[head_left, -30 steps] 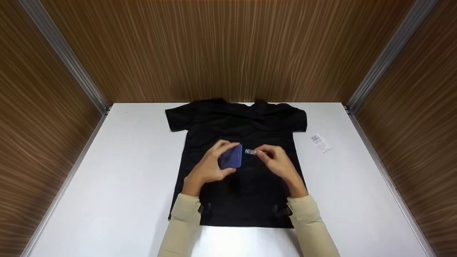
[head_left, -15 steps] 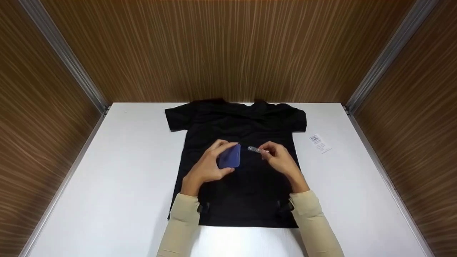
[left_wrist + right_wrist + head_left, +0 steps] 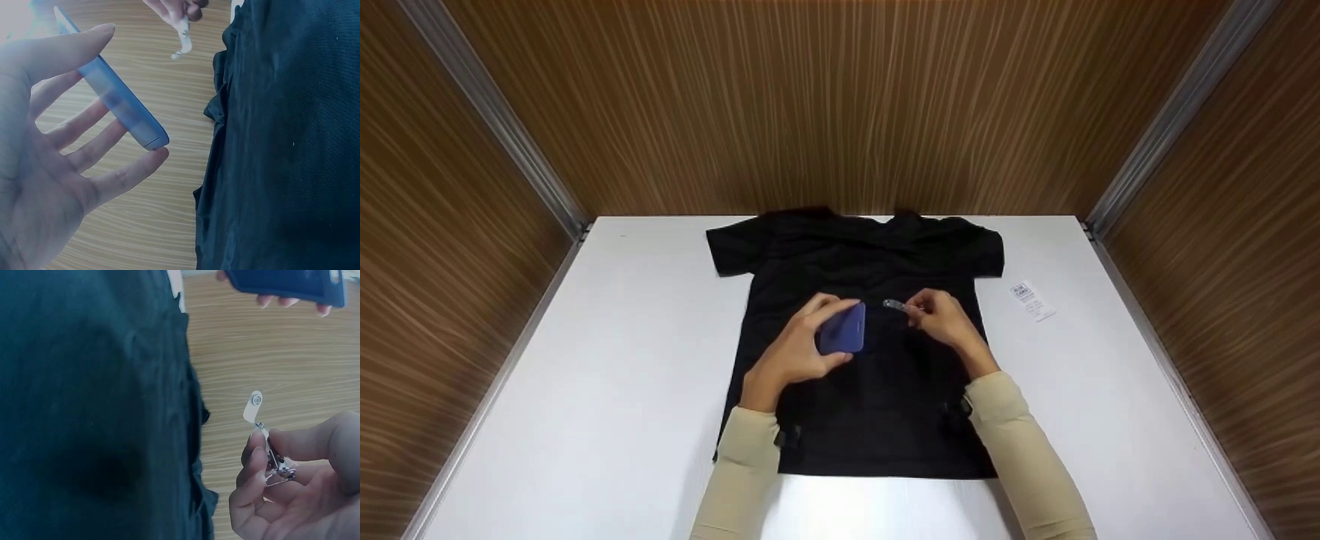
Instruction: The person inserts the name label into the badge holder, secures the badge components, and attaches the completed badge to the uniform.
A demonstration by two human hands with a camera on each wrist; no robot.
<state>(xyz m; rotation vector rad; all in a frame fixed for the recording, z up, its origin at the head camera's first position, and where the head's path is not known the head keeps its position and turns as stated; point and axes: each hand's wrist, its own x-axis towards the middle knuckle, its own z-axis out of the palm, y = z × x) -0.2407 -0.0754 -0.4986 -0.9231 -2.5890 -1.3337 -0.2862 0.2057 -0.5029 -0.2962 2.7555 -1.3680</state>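
My left hand (image 3: 791,352) holds a blue card holder (image 3: 844,330) by its edges, between thumb and fingers. One end of the holder (image 3: 287,284) shows a slot in the right wrist view. To its right, my right hand (image 3: 949,326) pinches a badge clip (image 3: 274,464) with metal parts. A clear strap (image 3: 254,402) with a round snap sticks out from the clip, pointing toward the holder without touching it. Both hands are above a black short-sleeved T-shirt (image 3: 877,405) spread on the table.
A small white printed card (image 3: 1033,301) lies on the white table (image 3: 645,360) right of the shirt. Wood-patterned panels (image 3: 840,112) stand at the back and both sides.
My right hand has drawn the clip slightly away from the holder, to the right and up, and the strap has turned. The left hand has hardly moved.
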